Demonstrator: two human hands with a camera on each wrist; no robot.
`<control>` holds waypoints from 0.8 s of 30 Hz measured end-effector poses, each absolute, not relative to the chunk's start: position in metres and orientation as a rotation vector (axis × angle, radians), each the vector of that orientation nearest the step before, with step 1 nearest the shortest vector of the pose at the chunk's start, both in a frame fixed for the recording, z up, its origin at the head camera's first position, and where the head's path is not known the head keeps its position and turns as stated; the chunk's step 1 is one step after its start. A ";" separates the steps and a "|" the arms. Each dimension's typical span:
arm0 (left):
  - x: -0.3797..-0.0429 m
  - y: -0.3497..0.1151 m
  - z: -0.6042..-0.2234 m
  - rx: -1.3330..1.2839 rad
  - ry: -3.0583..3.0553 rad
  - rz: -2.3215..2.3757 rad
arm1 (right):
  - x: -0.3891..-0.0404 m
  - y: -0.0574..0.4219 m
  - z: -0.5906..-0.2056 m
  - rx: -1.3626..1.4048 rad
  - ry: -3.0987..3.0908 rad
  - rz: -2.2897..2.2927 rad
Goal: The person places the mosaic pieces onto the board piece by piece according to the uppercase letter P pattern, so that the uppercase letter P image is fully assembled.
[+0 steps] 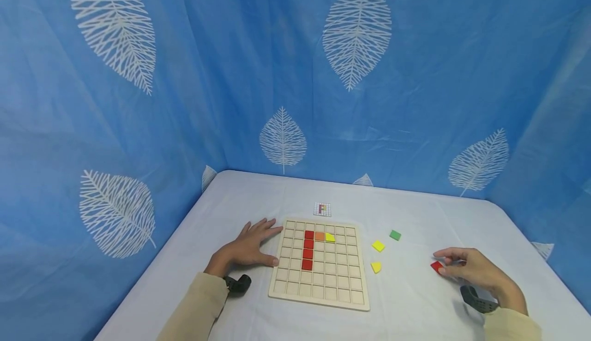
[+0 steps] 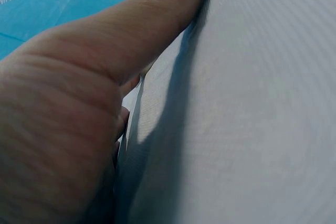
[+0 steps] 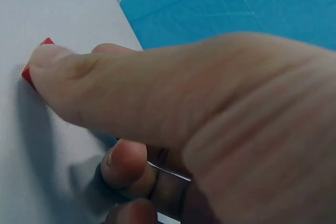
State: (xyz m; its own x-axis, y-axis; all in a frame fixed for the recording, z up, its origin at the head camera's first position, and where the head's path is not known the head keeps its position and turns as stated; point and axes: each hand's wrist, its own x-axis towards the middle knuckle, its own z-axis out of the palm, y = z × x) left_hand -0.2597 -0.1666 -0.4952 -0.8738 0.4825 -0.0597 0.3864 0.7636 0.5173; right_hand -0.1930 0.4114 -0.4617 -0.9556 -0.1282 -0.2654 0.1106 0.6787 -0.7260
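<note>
My left hand (image 1: pixel 249 244) rests at the left edge of a wooden grid board (image 1: pixel 318 300), fingers spread, with its thumb (image 2: pixel 157 3) touching the rim. Several red square tiles (image 1: pixel 308 254) form a column in the board's cells. An orange square tile (image 1: pixel 319 236) and a yellow tile (image 1: pixel 330 237) with a cut corner continue the top row rightward. Off to the right, my right hand (image 1: pixel 475 268) reaches over a loose red tile (image 1: pixel 436 266). Its thumb (image 3: pixel 52 72) covers most of that tile, while the index finger extends apart from it.
Between the board and my right hand lie a green tile (image 1: pixel 395 235), a yellow square tile (image 1: pixel 378 246) and a yellow tile with a rounded side (image 1: pixel 376 267). A small pattern card (image 1: pixel 322 209) lies beyond the board. Blue leaf-print cloth (image 1: pixel 406 125) hangs behind the white table (image 1: pixel 258 192).
</note>
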 end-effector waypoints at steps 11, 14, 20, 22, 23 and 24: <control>-0.260 -0.168 -0.496 0.707 2.765 0.759 | -0.192 0.411 -0.465 -0.029 2.630 -1.092; -0.260 -0.168 -0.495 0.710 2.765 0.758 | -0.194 0.411 -0.467 -0.015 2.655 -1.062; -0.259 -0.168 -0.492 0.706 2.761 0.768 | -0.194 0.412 -0.464 -0.045 2.657 -1.052; -0.258 -0.168 -0.491 0.701 2.756 0.774 | -0.193 0.412 -0.464 -0.055 2.663 -1.043; -0.258 -0.168 -0.491 0.700 2.754 0.773 | -0.193 0.412 -0.464 -0.058 2.667 -1.037; -0.258 -0.168 -0.490 0.700 2.754 0.773 | -0.192 0.412 -0.464 -0.065 2.670 -1.035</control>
State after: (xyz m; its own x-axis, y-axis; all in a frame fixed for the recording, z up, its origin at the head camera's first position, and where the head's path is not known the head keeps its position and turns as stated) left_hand -0.2576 -0.1678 -0.4904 -0.8687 0.4918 -0.0592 0.3893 0.7516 0.5324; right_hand -0.1923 0.4121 -0.4636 -0.9609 -0.1402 -0.2387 0.0573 0.7428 -0.6670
